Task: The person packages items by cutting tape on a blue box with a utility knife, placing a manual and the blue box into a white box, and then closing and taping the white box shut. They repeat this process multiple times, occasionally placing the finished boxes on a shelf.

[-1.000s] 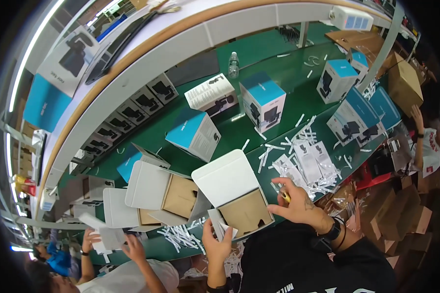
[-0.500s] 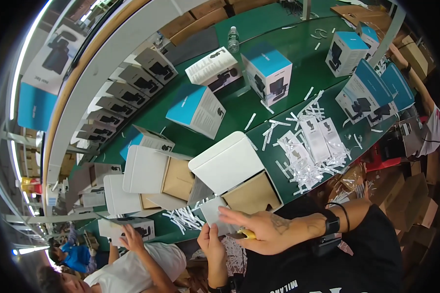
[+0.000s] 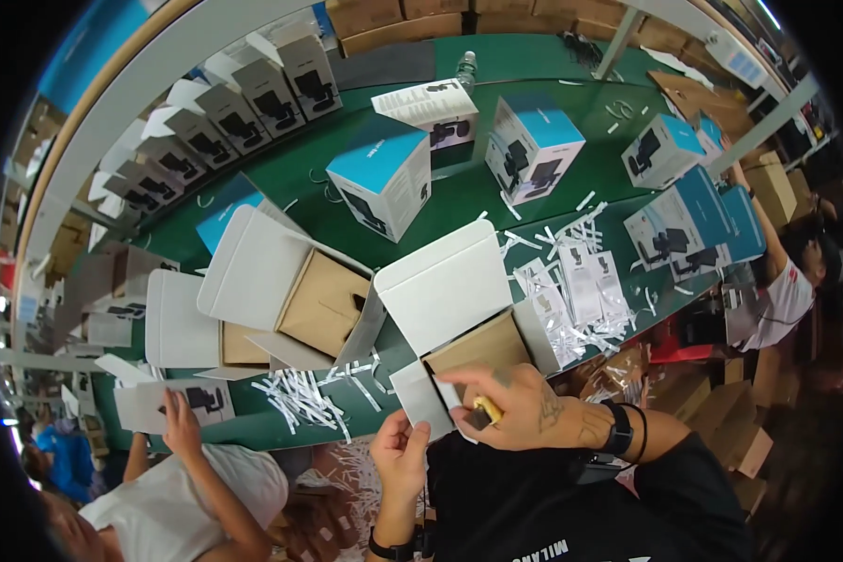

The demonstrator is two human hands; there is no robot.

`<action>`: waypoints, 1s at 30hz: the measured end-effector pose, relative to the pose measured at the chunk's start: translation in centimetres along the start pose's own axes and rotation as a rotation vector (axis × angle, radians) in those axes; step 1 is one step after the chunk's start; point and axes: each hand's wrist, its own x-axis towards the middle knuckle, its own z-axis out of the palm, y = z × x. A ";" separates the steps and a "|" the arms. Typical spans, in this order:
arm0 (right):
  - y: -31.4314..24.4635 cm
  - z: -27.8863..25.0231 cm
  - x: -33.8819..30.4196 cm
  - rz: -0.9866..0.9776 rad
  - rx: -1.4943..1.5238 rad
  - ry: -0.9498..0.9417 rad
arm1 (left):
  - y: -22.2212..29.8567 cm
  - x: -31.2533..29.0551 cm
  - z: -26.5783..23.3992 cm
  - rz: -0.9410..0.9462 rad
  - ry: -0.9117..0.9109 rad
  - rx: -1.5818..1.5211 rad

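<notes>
An open white box (image 3: 450,286) with a brown cardboard insert (image 3: 482,345) stands in front of me, its lid tipped back. My left hand (image 3: 401,454) pinches the lower edge of the box's side flap (image 3: 416,398) between thumb and fingers. My right hand (image 3: 515,403) reaches over the near edge, index finger stretched toward the flap. Tucked in its palm is a small yellow tool (image 3: 490,407) with a dark grey end; its exact kind is hard to make out. Left of this box stands another open white box (image 3: 253,272) with a brown insert.
Loose white strips (image 3: 300,403) lie on the green table (image 3: 459,206). A pile of strips and white packets (image 3: 585,286) is on the right. Blue-and-white boxes (image 3: 534,150) stand behind, near a plastic bottle (image 3: 466,67). Co-workers sit left (image 3: 197,487) and right (image 3: 782,300).
The view has turned and shifted. My right hand has moved from beside the flap to over the box's near edge. My left hand still holds the flap, which now stands more upright.
</notes>
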 end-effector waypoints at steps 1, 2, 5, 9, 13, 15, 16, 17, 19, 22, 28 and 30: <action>0.0 0.0 0.2 -0.093 -0.013 0.021 | 0.1 0.1 0.0 0.000 -0.001 -0.037; -0.1 0.2 0.2 -0.090 -0.020 0.016 | 0.2 0.1 -0.2 -0.003 -0.004 -0.044; 0.2 0.9 0.3 -0.114 -0.200 -0.088 | 0.8 0.2 -0.8 -0.002 0.025 -0.029; -0.6 0.1 -0.8 0.001 -0.003 0.058 | 0.6 0.6 -1.3 0.044 0.038 0.094; -0.4 0.9 -0.4 0.138 -0.060 -0.013 | 1.3 1.1 -0.1 0.086 0.038 0.146; -2.0 -2.0 -1.2 0.116 0.073 0.065 | 1.3 1.0 -0.1 0.125 0.054 0.237; -2.2 -3.6 -2.2 0.092 0.201 0.140 | 1.2 0.7 -0.1 0.165 0.073 0.324; -1.1 -5.5 -4.2 -0.021 0.178 0.259 | 1.2 0.7 0.1 0.207 0.089 0.408; 0.6 -6.9 -6.6 -0.119 0.135 0.390 | 1.4 1.5 0.6 0.270 0.078 0.448; 5.2 -5.2 -7.8 0.486 0.338 0.486 | 1.5 2.9 3.0 0.392 0.044 0.517; 7.3 -1.5 -4.3 0.583 0.313 0.173 | 0.4 4.0 9.0 0.808 -0.309 1.297; 7.8 -1.8 -5.3 0.560 0.263 0.189 | 0.0 4.0 9.0 0.819 -0.349 1.402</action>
